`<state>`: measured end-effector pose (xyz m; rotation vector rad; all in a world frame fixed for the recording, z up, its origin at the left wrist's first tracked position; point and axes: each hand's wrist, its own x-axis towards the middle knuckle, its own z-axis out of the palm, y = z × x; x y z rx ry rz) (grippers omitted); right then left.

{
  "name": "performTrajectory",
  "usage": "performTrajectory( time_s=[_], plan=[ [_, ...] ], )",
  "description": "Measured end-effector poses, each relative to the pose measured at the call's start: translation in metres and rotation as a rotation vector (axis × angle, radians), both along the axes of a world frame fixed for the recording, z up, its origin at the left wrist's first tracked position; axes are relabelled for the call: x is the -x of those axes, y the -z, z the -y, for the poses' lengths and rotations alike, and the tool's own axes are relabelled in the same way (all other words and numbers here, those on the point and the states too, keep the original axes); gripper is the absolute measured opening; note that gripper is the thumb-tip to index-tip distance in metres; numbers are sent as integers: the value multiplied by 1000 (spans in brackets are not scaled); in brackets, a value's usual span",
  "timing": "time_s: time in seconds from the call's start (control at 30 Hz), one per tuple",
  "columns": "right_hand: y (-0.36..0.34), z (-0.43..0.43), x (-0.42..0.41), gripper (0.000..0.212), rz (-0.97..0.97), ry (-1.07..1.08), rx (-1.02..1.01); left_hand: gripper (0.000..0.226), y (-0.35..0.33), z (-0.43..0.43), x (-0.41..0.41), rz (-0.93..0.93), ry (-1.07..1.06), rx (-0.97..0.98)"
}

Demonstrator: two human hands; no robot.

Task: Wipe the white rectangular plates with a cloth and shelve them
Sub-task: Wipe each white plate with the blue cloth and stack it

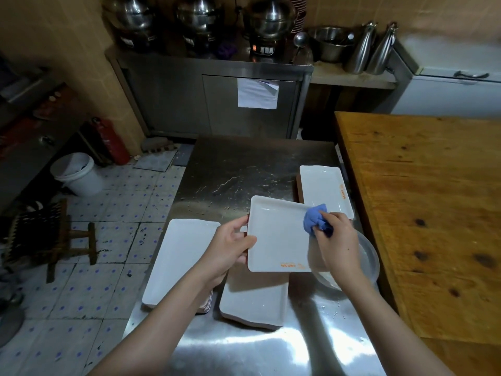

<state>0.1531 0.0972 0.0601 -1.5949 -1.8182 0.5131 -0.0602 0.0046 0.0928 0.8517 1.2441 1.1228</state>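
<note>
While the left hand (230,245) grips the left edge of a plate (276,237), thumb over the rim and fingers curled beneath, the right hand (336,237) bunches a blue cloth (314,217) and presses it on the plate's far right corner. The plate is held up above the steel surface (244,164), between the two hands. Its long axis seems to run left to right, though cloth and wrist cover its right end. From that corner, I judge, the wiping stroke must run leftward, toward the hand that steadies.

More plates lie on the surface: a left stack (179,256) under the left forearm, a middle stack (252,302) partly hidden below the held plate, and a far stack (324,188) beside the wooden table (420,199). Which are already wiped I cannot tell. A bowl (370,256) sits mostly hidden behind the right wrist. I can pick out no shelf meant for the plates.
</note>
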Motion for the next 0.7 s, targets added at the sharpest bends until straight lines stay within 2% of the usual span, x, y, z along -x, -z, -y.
performTrajectory(
  time_s=[0.1, 0.27, 0.47, 0.7],
  plan=[
    [-4, 11, 18, 41, -130, 5, 73, 46, 3, -3, -6, -25, -14, 12],
    [-19, 36, 55, 35, -332, -256, 53, 46, 6, -4, -18, -45, -22, 5],
    [-25, 27, 47, 28, -256, -321, -50, 43, 7, -2, -17, -38, -15, 4],
    [-10, 8, 4, 28, -145, -59, 15, 44, 8, 3, -4, -4, -39, 10]
  ],
)
